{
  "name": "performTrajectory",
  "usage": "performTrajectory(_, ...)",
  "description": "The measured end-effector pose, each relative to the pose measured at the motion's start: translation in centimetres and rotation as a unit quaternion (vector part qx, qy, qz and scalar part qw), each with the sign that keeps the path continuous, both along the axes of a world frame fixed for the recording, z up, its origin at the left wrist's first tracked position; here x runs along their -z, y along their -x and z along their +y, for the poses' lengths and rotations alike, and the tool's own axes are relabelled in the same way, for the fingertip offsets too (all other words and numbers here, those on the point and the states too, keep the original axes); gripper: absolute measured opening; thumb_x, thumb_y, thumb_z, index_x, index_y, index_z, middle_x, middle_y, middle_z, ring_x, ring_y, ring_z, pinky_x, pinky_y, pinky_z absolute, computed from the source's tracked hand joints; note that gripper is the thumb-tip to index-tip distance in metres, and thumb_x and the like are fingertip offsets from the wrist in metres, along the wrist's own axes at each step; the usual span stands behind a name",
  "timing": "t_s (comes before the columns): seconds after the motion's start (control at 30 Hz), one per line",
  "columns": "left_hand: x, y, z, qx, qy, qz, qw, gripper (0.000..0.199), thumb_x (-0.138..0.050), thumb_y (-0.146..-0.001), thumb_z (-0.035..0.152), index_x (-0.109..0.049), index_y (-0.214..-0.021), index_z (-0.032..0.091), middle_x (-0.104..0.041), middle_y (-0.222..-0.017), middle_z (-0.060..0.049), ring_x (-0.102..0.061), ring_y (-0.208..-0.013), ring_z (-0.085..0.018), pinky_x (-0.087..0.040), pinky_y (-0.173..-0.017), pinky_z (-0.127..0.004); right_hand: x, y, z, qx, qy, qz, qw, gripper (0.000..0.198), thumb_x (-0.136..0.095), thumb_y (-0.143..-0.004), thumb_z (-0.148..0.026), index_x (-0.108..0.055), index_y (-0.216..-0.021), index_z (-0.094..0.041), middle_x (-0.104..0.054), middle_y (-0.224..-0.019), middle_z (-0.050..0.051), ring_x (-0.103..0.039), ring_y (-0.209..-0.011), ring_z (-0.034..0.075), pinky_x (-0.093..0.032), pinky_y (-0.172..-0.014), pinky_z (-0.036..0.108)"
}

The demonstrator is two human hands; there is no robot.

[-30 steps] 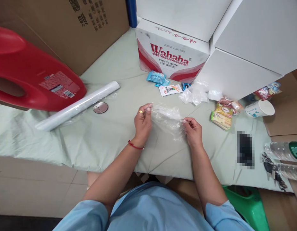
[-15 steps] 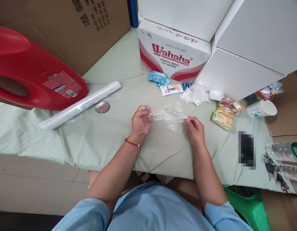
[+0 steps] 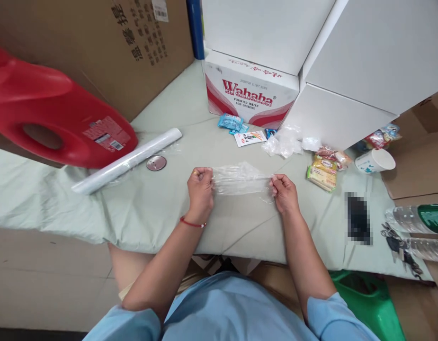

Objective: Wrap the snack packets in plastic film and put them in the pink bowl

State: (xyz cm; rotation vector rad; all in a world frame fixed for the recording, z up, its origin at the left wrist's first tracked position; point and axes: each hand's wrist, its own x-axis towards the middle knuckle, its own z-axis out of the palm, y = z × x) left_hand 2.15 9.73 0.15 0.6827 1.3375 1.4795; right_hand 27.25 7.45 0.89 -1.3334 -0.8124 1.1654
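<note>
A thin, clear plastic bag (image 3: 242, 180) is stretched sideways between my two hands, just above the green cloth. My left hand (image 3: 201, 187), with a red cord bracelet at its wrist, pinches the bag's left end. The fingers of my right hand (image 3: 284, 189) are closed on its right end. The bag looks crinkled, with a taut line along its middle. Beyond it lie crumpled clear plastic pieces (image 3: 284, 141) and a white snack packet (image 3: 250, 138).
At left are a roll of clear plastic bags (image 3: 129, 161), a round metal disc (image 3: 156, 163) and a red jug (image 3: 69, 118). A Wahaha carton (image 3: 250, 94) stands behind. To the right are snack packs (image 3: 321, 175), a paper cup (image 3: 375, 161), keys (image 3: 399, 248) and bottles (image 3: 417, 218).
The bag went from a loose bunch to a flatter, straighter strip between my hands. My left hand moved slightly left and turned its knuckles up. The camera view shifted a little.
</note>
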Motion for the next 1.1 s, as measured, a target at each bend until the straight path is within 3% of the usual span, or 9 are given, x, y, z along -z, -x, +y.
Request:
performTrajectory(0.1,-0.2,3.6,-2.6,0.06,0.005,0.169,0.984,0.024,-0.073,-0.08,0.04,-0.061,-0.09,0.023,-0.056,-0.076,0.002,-0.053,-0.064,-0.014,-0.045,-0.059,-0.026,-0.1,-0.2,-0.4,-0.021,-0.004,-0.025,0.999,0.044,-0.085,-0.073,-0.058,-0.064,-0.09,-0.023,-0.062,-0.072,-0.005,-0.039,-0.051,0.009,-0.03,-0.048,0.024)
performTrajectory(0.17,-0.6,5.7,-4.1,0.105,-0.013,0.356,0.928,0.03,-0.077,-0.073,0.032,-0.069,-0.101,0.022,-0.066,-0.097,-0.006,-0.063,-0.092,-0.025,-0.055,-0.083,-0.04,-0.4,-0.2,-0.7,-0.049,-0.014,-0.053,0.997,0.042,-0.083,-0.077,-0.058,-0.065,-0.091,-0.023,-0.063,-0.073,-0.004,-0.04,-0.052,0.01,-0.031,-0.049,0.025)
performTrajectory(0.33,-1.8,6.3,-4.8,0.177,-0.072,0.535,0.823,0.073,-0.084,-0.071,0.035,-0.061,-0.139,0.024,-0.062,-0.139,-0.016,-0.054,-0.133,-0.041,-0.044,-0.111,-0.06,-2.1,0.7,-1.8,-0.12,-0.055,-0.16,0.978,0.039,-0.077,-0.085,-0.061,-0.069,-0.09,-0.023,-0.067,-0.073,-0.002,-0.044,-0.055,0.013,-0.036,-0.053,0.027)
performTrajectory(0.5,-2.0,3.7,-2.1,0.212,-0.095,0.385,0.893,0.016,-0.061,-0.09,0.033,-0.069,-0.101,0.023,-0.073,-0.088,-0.006,-0.069,-0.084,-0.024,-0.053,-0.079,-0.037,-3.6,0.8,-3.4,-0.151,-0.076,-0.215,0.962,0.042,-0.074,-0.088,-0.064,-0.071,-0.09,-0.022,-0.067,-0.074,0.0,-0.048,-0.06,0.015,-0.038,-0.056,0.028)
performTrajectory(0.63,-1.3,3.3,-1.3,0.11,-0.041,0.269,0.956,0.02,-0.044,-0.101,0.035,-0.058,-0.092,0.024,-0.056,-0.058,0.004,-0.057,-0.054,-0.018,-0.045,-0.062,-0.031,-3.1,-1.0,-4.9,-0.111,-0.051,-0.22,0.968,0.046,-0.074,-0.086,-0.067,-0.07,-0.089,-0.022,-0.068,-0.074,0.001,-0.048,-0.058,0.015,-0.038,-0.055,0.028)
performTrajectory(0.77,-1.4,2.3,-3.1,0.099,-0.094,0.304,0.943,0.027,-0.061,-0.095,0.047,-0.061,-0.106,0.023,-0.069,-0.09,-0.004,-0.067,-0.081,-0.021,-0.053,-0.079,-0.036,-2.6,-2.6,-6.4,-0.099,-0.024,-0.238,0.966,0.048,-0.075,-0.084,-0.069,-0.07,-0.087,-0.021,-0.068,-0.073,0.001,-0.046,-0.056,0.014,-0.036,-0.053,0.028)
performTrajectory(0.9,-1.8,-0.3,-4.9,0.222,-0.254,0.398,0.853,0.072,-0.087,-0.072,0.049,-0.062,-0.134,0.025,-0.055,-0.15,-0.017,-0.05,-0.143,-0.037,-0.037,-0.12,-0.056,-2.9,-2.6,-7.2,-0.099,-0.029,-0.254,0.962,0.048,-0.074,-0.085,-0.069,-0.071,-0.088,-0.022,-0.067,-0.073,0.001,-0.046,-0.056,0.015,-0.037,-0.053,0.029)
performTrajectory(0.97,-1.6,-1.3,-4.6,0.228,-0.246,0.394,0.856,0.054,-0.083,-0.076,0.042,-0.068,-0.126,0.027,-0.062,-0.144,-0.014,-0.053,-0.141,-0.037,-0.035,-0.12,-0.056,-3.1,-2.5,-7.4,-0.1,-0.038,-0.262,0.959,0.047,-0.073,-0.086,-0.068,-0.071,-0.089,-0.022,-0.067,-0.073,0.001,-0.048,-0.058,0.016,-0.038,-0.055,0.029)
performTrajectory(1.1,-0.4,-1.3,-2.8,0.152,-0.146,0.321,0.923,0.014,-0.058,-0.096,0.036,-0.066,-0.093,0.025,-0.071,-0.082,-0.004,-0.069,-0.081,-0.024,-0.051,-0.086,-0.04,-2.8,-2.5,-8.1,-0.089,-0.039,-0.268,0.958,0.042,-0.071,-0.089,-0.065,-0.071,-0.091,-0.023,-0.067,-0.076,0.001,-0.05,-0.061,0.017,-0.039,-0.057,0.03)
